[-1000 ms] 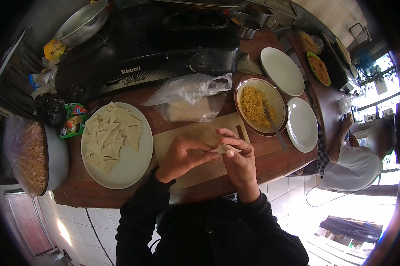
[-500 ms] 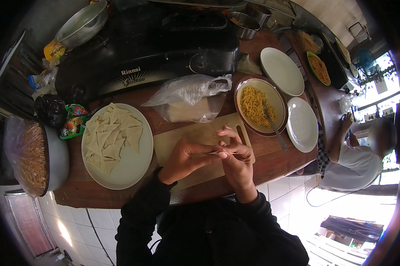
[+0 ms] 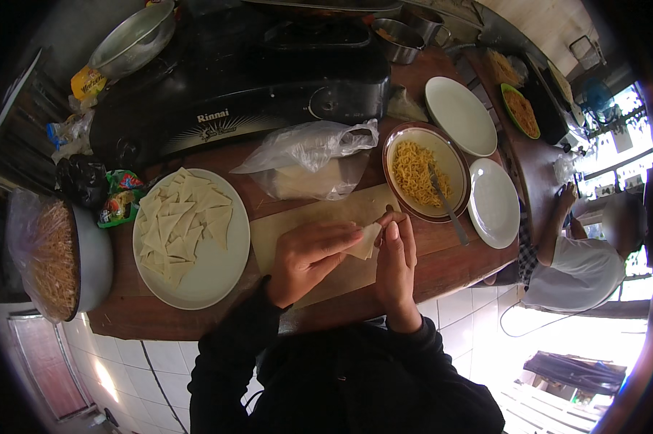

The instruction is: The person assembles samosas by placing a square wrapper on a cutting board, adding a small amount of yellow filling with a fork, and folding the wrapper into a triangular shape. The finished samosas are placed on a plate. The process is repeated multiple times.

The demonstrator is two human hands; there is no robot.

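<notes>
Above the cutting board [image 3: 283, 226], a small folded pastry wrapper [image 3: 365, 244] is held between both hands. My left hand [image 3: 308, 257] pinches its left side with thumb and fingers, and my right hand [image 3: 397, 267] grips its right corner with the fingertips. Any filling inside cannot be seen. To the left lies a large white plate [image 3: 196, 289] with a heap of folded wrapper triangles [image 3: 178, 224]. Beyond the board sits a clear plastic bag [image 3: 316, 170] with a pale stack inside. A brown-rimmed bowl [image 3: 393, 148] of yellow noodles [image 3: 415, 170], with a metal utensil [image 3: 449, 213] in it, stands to the right.
A black gas stove [image 3: 247, 101] spans the back of the wooden table. Two white plates [image 3: 460, 116] lie at the right, one nearer. A bagged, noodle-filled pot [image 3: 95, 253] stands far left. Another person [image 3: 576, 267] sits at the right by a second table.
Both hands have turned and moved slightly apart. The wrapper, seen edge-on before, now shows its flat face between the fingers.
</notes>
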